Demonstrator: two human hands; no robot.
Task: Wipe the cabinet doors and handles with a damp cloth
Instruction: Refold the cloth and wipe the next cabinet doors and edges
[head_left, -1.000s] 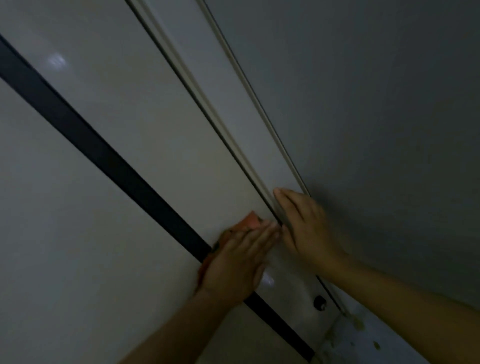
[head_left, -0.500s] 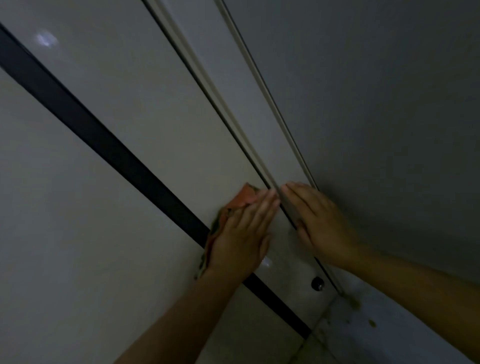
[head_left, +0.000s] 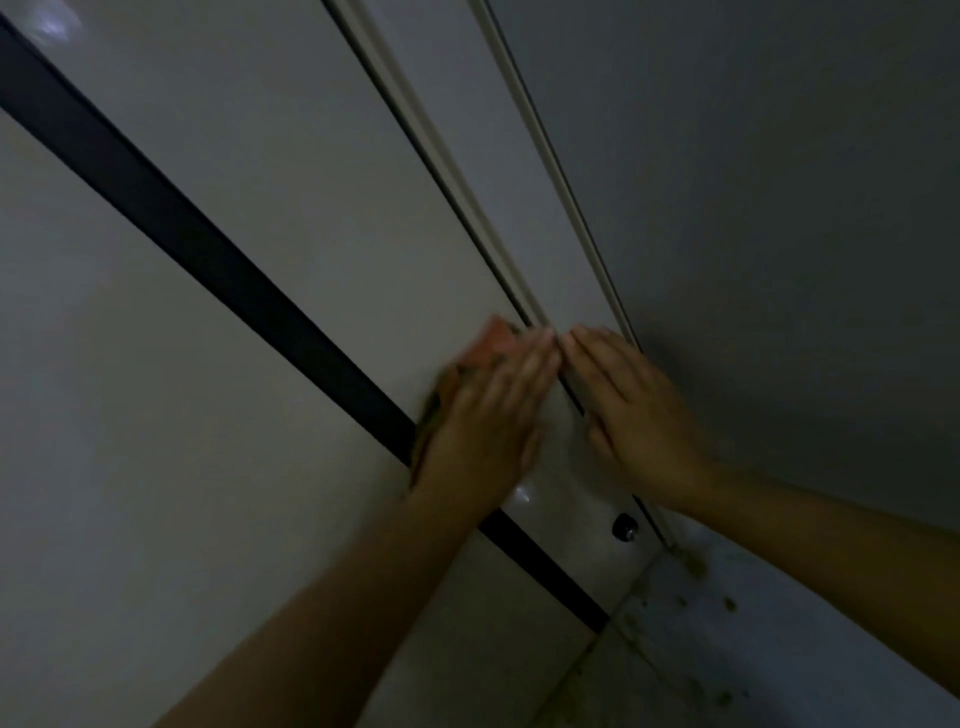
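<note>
At the far left a pale cabinet door (head_left: 130, 415) fills the view, dim and glossy, with a faint spot of reflected light near the top left corner. A dark strip (head_left: 218, 254) runs slantwise from the upper left down toward the lower right, dividing that door from the next door (head_left: 311, 197), which is the same pale colour.

On this second door, just right of the dark strip, lies the cloth (head_left: 467, 358), orange-pink with a darker patterned patch along its left side. The left hand (head_left: 488, 421) lies flat on top of it, fingers straight and close together, pressing the cloth against the door; only the cloth's upper and left edges show past the hand. The hand is blurred. Its fingertips reach the door's right edge.

That edge meets a narrow light-coloured frame strip (head_left: 431, 150) with a thin dark gap beside it. The right hand (head_left: 634, 415) rests flat across this seam, fingers straight and slightly spread, holding nothing; its fingertips almost touch those of the left hand. Below the hands a small dark round knob (head_left: 623, 527) sits on the door near the lower corner.

To the right stands a plain grey wall (head_left: 779, 208). At the lower right, a paler surface (head_left: 779, 649) carries scattered dark specks.
</note>
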